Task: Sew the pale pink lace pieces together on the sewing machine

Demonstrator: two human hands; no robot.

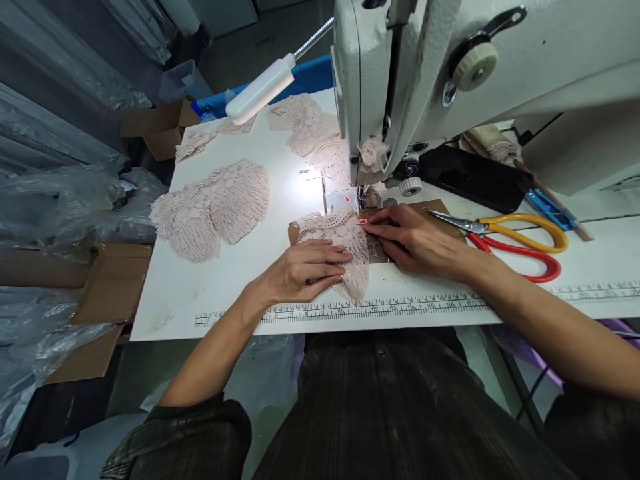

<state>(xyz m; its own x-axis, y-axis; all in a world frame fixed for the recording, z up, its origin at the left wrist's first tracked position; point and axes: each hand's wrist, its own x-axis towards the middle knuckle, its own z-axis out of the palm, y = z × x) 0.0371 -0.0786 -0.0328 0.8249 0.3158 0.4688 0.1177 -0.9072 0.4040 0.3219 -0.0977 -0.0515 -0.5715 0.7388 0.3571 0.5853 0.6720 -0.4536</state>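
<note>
A pale pink lace piece (353, 247) lies at the front of the sewing machine's presser foot (361, 198). My left hand (307, 270) rests flat on the lace, fingers stretched out and close together. On the other side, my right hand (407, 240) pinches the right edge of the lace between thumb and fingertips, just in front of the foot. A small red mark shows by those fingertips. Brown card (440, 211) lies partly under my right hand. The needle tip is too small to make out.
Orange-and-red-handled scissors (520, 233) and a black phone (475, 177) lie to the right. Several lace pieces (215, 207) are spread at the left and back. A white lamp (260, 90) hangs over the table. A printed ruler (400, 308) follows the front edge.
</note>
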